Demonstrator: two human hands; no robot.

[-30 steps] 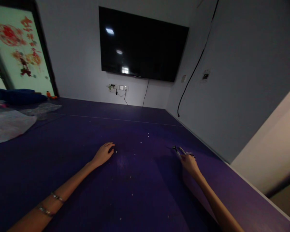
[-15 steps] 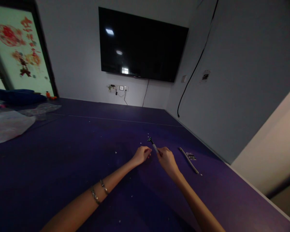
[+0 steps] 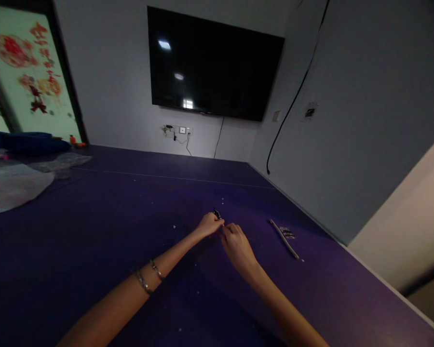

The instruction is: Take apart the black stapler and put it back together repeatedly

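Note:
My left hand point(image 3: 209, 225) is closed around the upper part of a small tool with a dark head point(image 3: 217, 214), which looks like a razor. Just to its right, my right hand point(image 3: 236, 241) is closed at the lower end of the same tool. Fingers hide most of the pale handle. Both hands are close together above the purple surface point(image 3: 159, 270). To the right of them lie a thin, slightly curved grey strip point(image 3: 284, 240) and a small clear packet with dark marks point(image 3: 288, 233).
Small white bits are scattered over the purple surface. Crumpled clear plastic point(image 3: 65, 161), a white bag point(image 3: 18, 188) and a dark blue cloth-like bundle point(image 3: 27, 143) lie at the left. A black cable point(image 3: 292, 101) hangs along the right wall, beside a wall-mounted television point(image 3: 213, 67).
My right hand has moved left with the tool, bringing it to my left hand. My left hand has closed on its upper part, and the handle is now mostly covered.

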